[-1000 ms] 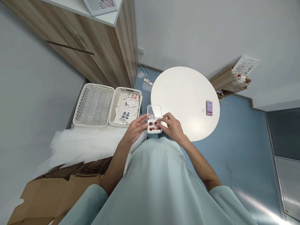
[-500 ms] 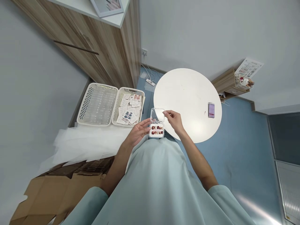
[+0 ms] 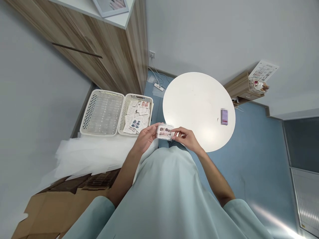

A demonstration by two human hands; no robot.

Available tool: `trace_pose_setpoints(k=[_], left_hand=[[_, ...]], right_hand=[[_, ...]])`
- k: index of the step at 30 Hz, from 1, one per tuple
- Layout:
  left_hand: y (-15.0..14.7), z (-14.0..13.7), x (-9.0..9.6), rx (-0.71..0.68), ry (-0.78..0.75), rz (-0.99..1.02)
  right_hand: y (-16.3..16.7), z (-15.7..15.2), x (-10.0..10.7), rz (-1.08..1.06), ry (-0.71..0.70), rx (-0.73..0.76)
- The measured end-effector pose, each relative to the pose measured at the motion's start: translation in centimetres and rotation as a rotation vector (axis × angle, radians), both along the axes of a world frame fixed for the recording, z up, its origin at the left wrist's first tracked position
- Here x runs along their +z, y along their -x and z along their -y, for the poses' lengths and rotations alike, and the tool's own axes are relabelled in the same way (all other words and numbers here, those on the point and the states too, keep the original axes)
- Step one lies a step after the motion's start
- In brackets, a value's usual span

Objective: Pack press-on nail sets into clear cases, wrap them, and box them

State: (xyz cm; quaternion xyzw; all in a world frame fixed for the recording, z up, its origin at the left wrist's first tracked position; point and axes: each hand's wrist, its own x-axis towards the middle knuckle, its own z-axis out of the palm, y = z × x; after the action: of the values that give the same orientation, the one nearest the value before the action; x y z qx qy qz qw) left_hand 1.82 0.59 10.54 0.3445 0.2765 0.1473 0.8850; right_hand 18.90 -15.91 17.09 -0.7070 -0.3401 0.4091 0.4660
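A small clear plastic box [image 3: 164, 131] is held between my two hands in front of my body, near the edge of the round table. Its transparent lid lies over a card with rows of dark red and pale press-on nails. My left hand [image 3: 146, 136] grips the box's left side, fingers closed on its edge. On the right side, my right hand [image 3: 185, 137] pinches the box's edge with thumb and fingers.
A round white table [image 3: 196, 99] bears a purple blurred item [image 3: 224, 117]. To the left, one white basket [image 3: 88, 113] contains clear boxes, another [image 3: 122, 121] nail cards. White sheeting [image 3: 92, 152] and flattened cardboard [image 3: 57, 205] lie below them. A power strip [image 3: 159, 87] is on the floor.
The box's lid stood raised and has come down over the nails. My right hand has moved down from the lid's upper corner to the box's right side.
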Motion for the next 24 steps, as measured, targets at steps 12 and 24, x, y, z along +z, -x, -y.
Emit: trace_pose_setpoints(k=[12, 24], left_hand=[[-1.2, 0.1, 0.7, -0.061, -0.055, -0.021], [-2.9, 0.2, 0.0, -0.265, -0.322, -0.244]], right_hand=[[0.2, 0.8, -1.3, -0.026, 0.116, -0.203], [-0.4, 1.7, -3.7, -0.304, 0.147, -0.307]])
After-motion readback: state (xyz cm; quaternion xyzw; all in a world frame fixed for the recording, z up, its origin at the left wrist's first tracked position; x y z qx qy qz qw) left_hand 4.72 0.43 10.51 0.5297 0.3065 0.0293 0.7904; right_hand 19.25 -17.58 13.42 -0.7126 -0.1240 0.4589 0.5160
